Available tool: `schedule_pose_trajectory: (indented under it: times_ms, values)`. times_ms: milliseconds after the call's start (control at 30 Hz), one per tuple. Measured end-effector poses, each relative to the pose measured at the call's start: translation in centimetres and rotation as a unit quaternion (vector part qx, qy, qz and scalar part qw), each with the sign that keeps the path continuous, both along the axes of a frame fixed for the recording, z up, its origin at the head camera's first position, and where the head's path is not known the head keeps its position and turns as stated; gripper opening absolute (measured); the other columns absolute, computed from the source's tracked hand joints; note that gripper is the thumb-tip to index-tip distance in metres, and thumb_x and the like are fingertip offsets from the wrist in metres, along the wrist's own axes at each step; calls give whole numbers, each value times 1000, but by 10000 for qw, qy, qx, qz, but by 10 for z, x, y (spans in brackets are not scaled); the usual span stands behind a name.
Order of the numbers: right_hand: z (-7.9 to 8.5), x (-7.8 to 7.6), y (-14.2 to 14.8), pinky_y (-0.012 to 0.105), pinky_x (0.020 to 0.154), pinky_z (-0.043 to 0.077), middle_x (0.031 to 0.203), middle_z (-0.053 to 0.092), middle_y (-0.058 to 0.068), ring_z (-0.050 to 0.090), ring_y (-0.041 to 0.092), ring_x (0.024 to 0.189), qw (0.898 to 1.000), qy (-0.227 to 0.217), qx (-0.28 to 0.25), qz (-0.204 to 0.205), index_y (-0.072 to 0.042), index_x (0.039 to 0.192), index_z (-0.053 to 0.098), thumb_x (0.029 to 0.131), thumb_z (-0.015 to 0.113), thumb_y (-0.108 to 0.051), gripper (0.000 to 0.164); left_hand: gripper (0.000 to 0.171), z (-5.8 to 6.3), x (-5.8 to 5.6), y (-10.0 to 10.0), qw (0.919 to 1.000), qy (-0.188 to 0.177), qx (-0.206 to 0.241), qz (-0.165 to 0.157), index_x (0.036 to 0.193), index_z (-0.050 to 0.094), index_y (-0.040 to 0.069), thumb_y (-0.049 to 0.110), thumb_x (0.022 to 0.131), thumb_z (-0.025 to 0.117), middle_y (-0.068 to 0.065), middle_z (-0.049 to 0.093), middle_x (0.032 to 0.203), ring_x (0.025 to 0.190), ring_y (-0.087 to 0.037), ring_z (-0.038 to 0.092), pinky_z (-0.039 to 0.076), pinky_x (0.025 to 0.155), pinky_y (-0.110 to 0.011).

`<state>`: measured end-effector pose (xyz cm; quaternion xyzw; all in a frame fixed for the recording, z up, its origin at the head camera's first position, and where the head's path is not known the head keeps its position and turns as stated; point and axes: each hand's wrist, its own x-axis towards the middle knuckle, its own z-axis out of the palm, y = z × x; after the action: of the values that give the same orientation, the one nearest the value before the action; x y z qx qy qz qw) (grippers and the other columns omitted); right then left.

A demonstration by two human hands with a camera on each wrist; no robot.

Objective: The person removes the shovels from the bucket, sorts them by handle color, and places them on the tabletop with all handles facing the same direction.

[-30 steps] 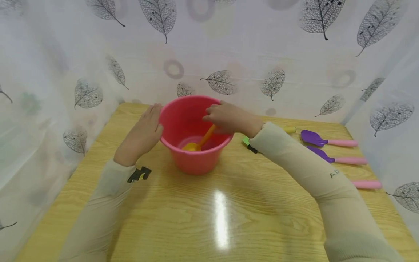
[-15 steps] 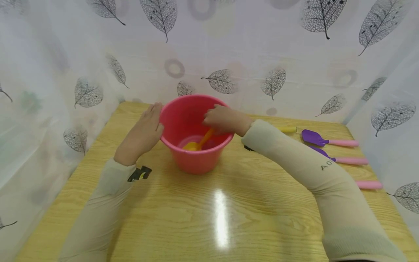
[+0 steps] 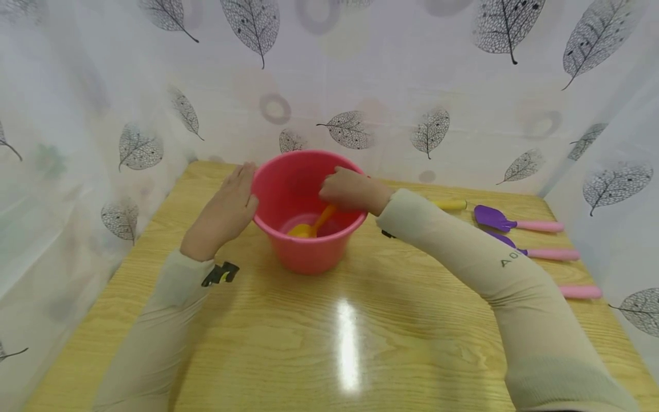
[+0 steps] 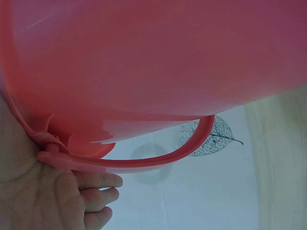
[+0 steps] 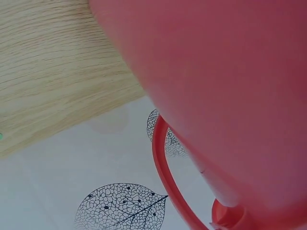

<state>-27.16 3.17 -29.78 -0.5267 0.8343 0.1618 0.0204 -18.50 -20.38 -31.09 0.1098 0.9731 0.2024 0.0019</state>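
A red bucket [image 3: 309, 252] stands upright on the wooden table. Inside leans a toy shovel [image 3: 325, 217] with an orange handle and a yellow blade low in the bucket. My right hand [image 3: 351, 190] reaches over the right rim, fingers curled at the top of that handle; its fingertips are hidden. On the left side, my left hand [image 3: 221, 214] lies against the bucket's rim with fingers extended. The left wrist view has the palm beside the mount of the bucket's handle [image 4: 134, 165], which hangs down. In the right wrist view, bucket wall [image 5: 225, 86] fills much of the picture.
Two toy shovels with purple blades [image 3: 491, 217] and pink handles lie at the right, with another pink handle [image 3: 580, 292] nearer. A yellow handle [image 3: 451, 205] shows behind my right sleeve. A leaf-print curtain [image 3: 386, 86] surrounds the table [image 3: 288, 332].
My right hand has moved slightly down into the bucket, onto the shovel's handle, and its forearm has shifted left. The left hand and the bucket stay where they were.
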Motion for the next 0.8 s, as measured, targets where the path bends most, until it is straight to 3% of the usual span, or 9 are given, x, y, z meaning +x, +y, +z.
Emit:
schedule_pose_trajectory:
  times_ms: [333, 467, 800]
  values:
    - [2, 2, -4, 39, 87, 47, 108, 67, 8, 58, 26, 102, 9963, 477, -68, 708, -11, 105, 67, 89, 61, -20, 20, 62, -1, 0, 2, 10000, -68, -31, 18, 150, 3, -2, 19, 96, 26, -19, 5, 158, 147, -35, 1, 8, 119, -51]
    - [2, 3, -7, 39, 86, 47, 108, 66, 8, 58, 26, 101, 9933, 610, -197, 960, -11, 106, 65, 90, 59, -20, 20, 62, 1, 0, 1, 10000, -75, -31, 11, 150, 3, -1, 19, 97, 26, -19, 4, 158, 147, -35, 0, 7, 119, -50]
    - [2, 4, -10, 36, 86, 47, 107, 67, 8, 57, 25, 101, 9923, 645, -115, 1053, -14, 109, 67, 90, 61, -22, 22, 62, 0, -1, 1, 10000, -49, 66, 49, 150, 4, -2, 19, 96, 27, -19, 7, 158, 147, -34, 2, 8, 119, -51]
